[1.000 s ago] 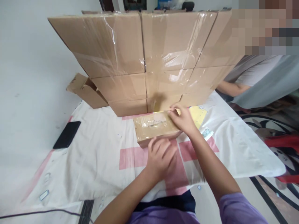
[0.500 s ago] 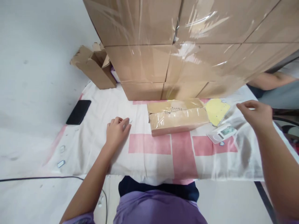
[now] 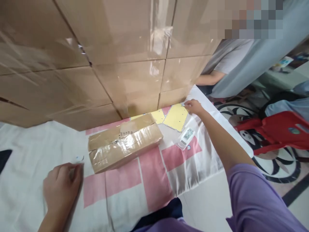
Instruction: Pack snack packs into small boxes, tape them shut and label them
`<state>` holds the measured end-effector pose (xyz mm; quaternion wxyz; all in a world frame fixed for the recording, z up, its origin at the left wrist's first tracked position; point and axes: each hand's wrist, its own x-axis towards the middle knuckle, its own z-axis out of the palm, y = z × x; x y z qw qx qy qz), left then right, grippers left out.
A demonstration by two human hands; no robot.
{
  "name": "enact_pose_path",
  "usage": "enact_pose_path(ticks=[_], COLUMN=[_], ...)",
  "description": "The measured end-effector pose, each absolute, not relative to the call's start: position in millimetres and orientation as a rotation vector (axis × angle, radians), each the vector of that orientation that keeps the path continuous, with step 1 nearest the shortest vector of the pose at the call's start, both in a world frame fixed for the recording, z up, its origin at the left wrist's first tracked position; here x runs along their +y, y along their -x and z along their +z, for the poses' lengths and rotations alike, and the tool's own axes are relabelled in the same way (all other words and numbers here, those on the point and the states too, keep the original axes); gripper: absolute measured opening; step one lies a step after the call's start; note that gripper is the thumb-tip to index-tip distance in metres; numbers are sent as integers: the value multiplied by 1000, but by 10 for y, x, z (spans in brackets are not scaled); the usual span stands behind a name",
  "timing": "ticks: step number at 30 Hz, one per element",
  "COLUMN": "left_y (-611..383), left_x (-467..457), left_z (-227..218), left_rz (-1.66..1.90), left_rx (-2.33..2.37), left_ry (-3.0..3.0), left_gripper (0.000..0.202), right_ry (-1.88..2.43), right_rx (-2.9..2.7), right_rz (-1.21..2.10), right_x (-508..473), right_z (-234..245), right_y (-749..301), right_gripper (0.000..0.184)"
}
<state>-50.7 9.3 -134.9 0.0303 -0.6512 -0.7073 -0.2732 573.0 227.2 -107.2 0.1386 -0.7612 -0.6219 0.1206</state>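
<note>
My left hand [image 3: 61, 183] is low over the cloth at the left, its fingers curled and the thumb close to the index finger. Whether anything small is in that pinch is hidden. My right hand [image 3: 193, 107] reaches to the far right part of the table, fingertips pressed together at the corner of a yellow patch [image 3: 176, 117] on the cloth. What they hold, if anything, is too small to make out. Between my hands lies a long cardboard box [image 3: 125, 141], closed with shiny clear tape. A small white item with a greyish display-like panel [image 3: 187, 137] rests just below my right hand.
Stacked cardboard cartons [image 3: 140, 77] wrapped in clear film wall off the table's back. A pink and white cloth [image 3: 154, 174] covers the table. A dark flat object [image 3: 4, 158] sits at the left edge. Beyond the right edge are a red chair [image 3: 287, 132] and a person's arm [image 3: 210, 79].
The view has swung to the right. My right hand has gone from hovering beside the yellow patch to its far corner. My left hand stays curled near the cloth; the box still lies there.
</note>
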Motion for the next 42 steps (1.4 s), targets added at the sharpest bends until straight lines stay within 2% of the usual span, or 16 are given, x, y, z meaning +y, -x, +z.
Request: enact_pose_path(ticks=[7,12,17,25,30,35,39,42], left_y=[435,480,479,480,569,559,518,495], left_x=[85,59,71,52,88,70,69,55], left_z=[-1297,-1344,-1311,-1342,-1450,-1406,-1343,-1351], left_rz=[-617,-557,-501,-627,-755,-671,-672,-708], left_rx=[-2428,-2453,-2488,-2479,-2465,-2450,-2406,-2386], left_ry=[1962,1972,1990,2013,1900,2015,2052,2065], left_gripper=[17,17,23,20,23,20,13,12], right_ry=[2127,2062,2032,1983,1980,1991,1756,1423], right_rx=[-1882,-1959,-1947,-1852,-1780,-1737,-1717,-1746], right_rz=[405,417,370,349,305,261,344,408], right_x=[2389,2388,2348,2332,2362,2378,2315,2158], right_z=[-1221,-1259,-1318,-1414,-1423,-1423,-1299,-997], right_y=[-5738,-5789,-5782,-5733,-5690,-5649,-5608,-5421], right_gripper=[34,24,29,19,21,19,15,7])
